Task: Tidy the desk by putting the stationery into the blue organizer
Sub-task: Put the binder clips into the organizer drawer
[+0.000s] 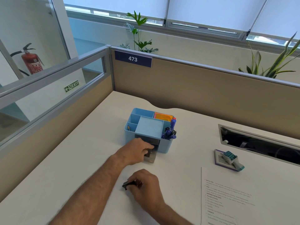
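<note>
The blue organizer (146,127) stands in the middle of the white desk (81,159). Purple and black pens (170,132) fill its right compartment, orange sticky notes (163,116) sit at the back, and a pencil tip shows in the left slot. Its clear drawer (151,155) is pulled out at the front, and my left hand (138,150) grips the drawer's front. My right hand (144,184) rests on the desk nearer to me, closed around a small black object (125,185) that looks like a binder clip; most of it is hidden.
A teal correction-tape dispenser (232,158) lies on a purple-edged notepad (218,158) at the right. A printed sheet (227,200) lies at the front right. A cable slot (259,143) opens in the desk behind them. Beige partitions wall the desk at back and left.
</note>
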`<state>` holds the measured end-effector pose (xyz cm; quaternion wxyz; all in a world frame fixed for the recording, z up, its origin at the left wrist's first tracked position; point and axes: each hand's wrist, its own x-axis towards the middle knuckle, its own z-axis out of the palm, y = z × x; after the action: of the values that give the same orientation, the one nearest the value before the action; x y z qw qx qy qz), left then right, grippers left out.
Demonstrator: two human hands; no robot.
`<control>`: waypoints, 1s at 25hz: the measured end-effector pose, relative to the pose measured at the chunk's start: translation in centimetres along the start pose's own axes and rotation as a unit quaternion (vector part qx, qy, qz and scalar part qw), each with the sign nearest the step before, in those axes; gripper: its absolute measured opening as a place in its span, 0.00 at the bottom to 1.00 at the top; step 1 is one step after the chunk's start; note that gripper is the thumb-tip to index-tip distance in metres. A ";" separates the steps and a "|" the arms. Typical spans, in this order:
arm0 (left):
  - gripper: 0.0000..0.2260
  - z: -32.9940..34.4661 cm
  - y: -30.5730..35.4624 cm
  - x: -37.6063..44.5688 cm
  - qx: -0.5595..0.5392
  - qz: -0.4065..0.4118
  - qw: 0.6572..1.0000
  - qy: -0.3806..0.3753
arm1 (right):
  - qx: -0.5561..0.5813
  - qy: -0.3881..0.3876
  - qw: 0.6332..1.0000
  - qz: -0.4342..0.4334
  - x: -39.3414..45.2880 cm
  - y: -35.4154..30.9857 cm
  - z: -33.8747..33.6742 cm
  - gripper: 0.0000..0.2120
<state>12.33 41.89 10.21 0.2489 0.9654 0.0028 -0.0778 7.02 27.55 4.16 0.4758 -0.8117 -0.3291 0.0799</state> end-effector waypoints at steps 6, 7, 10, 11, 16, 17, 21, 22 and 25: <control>0.06 0.7 0.0 0.5 -0.058 -0.042 0.986 0.153 | 0.026 0.024 0.999 0.026 -0.1 0.0 -1.0 0.08; 0.05 1.0 0.1 0.7 -0.052 -0.045 0.983 0.169 | 0.026 0.028 0.999 0.030 -0.1 0.1 -1.0 0.08; 0.07 1.9 0.1 0.9 -0.025 -0.042 0.980 0.193 | 0.022 0.046 0.998 0.040 0.0 0.1 -1.3 0.09; 0.08 2.1 0.0 0.9 -0.004 -0.037 0.980 0.193 | 0.022 0.053 0.997 0.044 0.0 0.0 -1.5 0.10; 0.07 1.9 -0.4 0.0 -0.096 0.012 0.968 0.230 | 0.071 0.153 0.983 0.072 0.2 0.2 -2.9 0.16; 0.07 1.5 -0.1 -0.3 -0.150 0.007 0.961 0.231 | 0.107 0.180 0.972 0.107 0.4 0.3 -3.2 0.14; 0.08 -0.3 0.4 -1.6 -0.343 -0.040 0.928 0.138 | 0.328 0.259 0.873 0.250 1.7 0.4 -5.1 0.06; 0.08 -0.6 0.4 -1.9 -0.345 -0.035 0.933 0.096 | 0.362 0.274 0.853 0.257 1.9 0.4 -5.5 0.05; 0.07 -0.9 0.3 -2.5 -0.328 -0.021 0.944 0.033 | 0.400 0.295 0.825 0.267 2.5 0.4 -5.8 0.04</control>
<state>9.95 42.15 11.49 0.5500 0.8320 0.0568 -0.0457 11.69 24.76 7.35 0.7935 -0.5909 0.1177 0.0852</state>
